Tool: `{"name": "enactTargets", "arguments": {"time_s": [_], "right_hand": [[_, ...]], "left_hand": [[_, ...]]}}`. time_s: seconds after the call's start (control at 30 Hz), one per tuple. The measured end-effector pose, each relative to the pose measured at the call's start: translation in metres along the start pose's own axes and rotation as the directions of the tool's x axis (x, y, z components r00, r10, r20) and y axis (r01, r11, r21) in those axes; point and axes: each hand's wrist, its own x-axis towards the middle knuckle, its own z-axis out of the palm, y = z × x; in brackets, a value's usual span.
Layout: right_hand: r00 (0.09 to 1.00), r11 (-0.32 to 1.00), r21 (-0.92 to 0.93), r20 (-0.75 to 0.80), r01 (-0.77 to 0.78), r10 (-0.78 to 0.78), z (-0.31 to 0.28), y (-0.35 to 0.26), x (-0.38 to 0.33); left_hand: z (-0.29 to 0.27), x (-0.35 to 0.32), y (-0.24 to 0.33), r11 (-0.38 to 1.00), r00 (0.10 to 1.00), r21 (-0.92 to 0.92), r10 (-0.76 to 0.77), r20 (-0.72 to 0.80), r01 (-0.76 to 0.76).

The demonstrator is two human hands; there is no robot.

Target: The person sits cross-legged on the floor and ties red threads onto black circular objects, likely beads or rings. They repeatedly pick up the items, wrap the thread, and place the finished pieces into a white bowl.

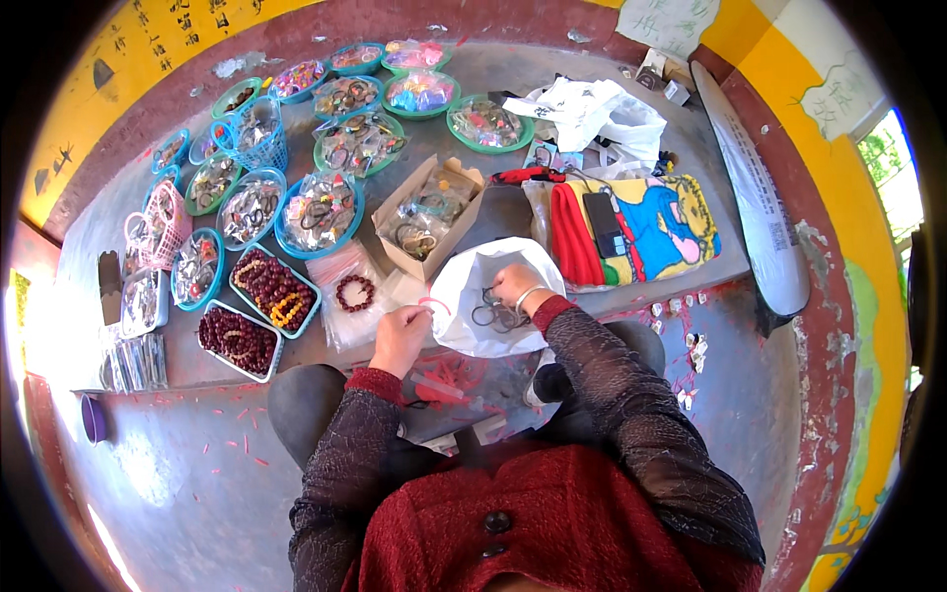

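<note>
White plastic bag (pixel 464 296): open-mouthed, near edge of the grey table (pixel 513 89), centre. Left hand (pixel 400 338): fingers pinched on the bag's left rim beside a thin pink band (pixel 434 303). Right hand (pixel 515 286): inside the bag's mouth, closed on dark ring bangles (pixel 490 314). Far left: open brown cardboard box (pixel 429 217); dark red bead bracelet (pixel 355 293).
</note>
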Motion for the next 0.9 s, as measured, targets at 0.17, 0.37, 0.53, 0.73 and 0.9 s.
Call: {"name": "enactTargets", "arguments": {"time_s": [0.17, 0.37, 0.53, 0.73, 0.9], "right_hand": [[0.988, 0.881, 0.473, 0.12, 0.033, -0.101, -0.05, -0.019, -0.041], [0.95, 0.699, 0.703, 0.114, 0.129, -0.291, -0.058, -0.034, -0.083], [0.902, 0.649, 0.711, 0.05, 0.27, -0.429, -0.04, -0.059, -0.087], [0.838, 0.721, 0.457, -0.108, 0.52, -0.535, -0.026, -0.07, -0.09], [0.686, 0.686, 0.097, -0.239, 0.721, -0.687, -0.028, -0.069, -0.092]], "left_hand": [[0.002, 0.004, -0.012, 0.996, 0.999, -0.072, -0.046, 0.026, 0.048], [0.005, 0.0, 0.0, 0.96, 0.961, -0.142, -0.214, 0.174, 0.24], [0.015, 0.001, -0.006, 0.974, 0.965, -0.093, -0.187, 0.184, 0.206], [0.017, -0.002, 0.0, 0.994, 0.985, 0.056, -0.101, 0.138, 0.095], [0.018, -0.003, 0.003, 0.991, 0.988, 0.113, -0.083, 0.13, 0.069]]}}
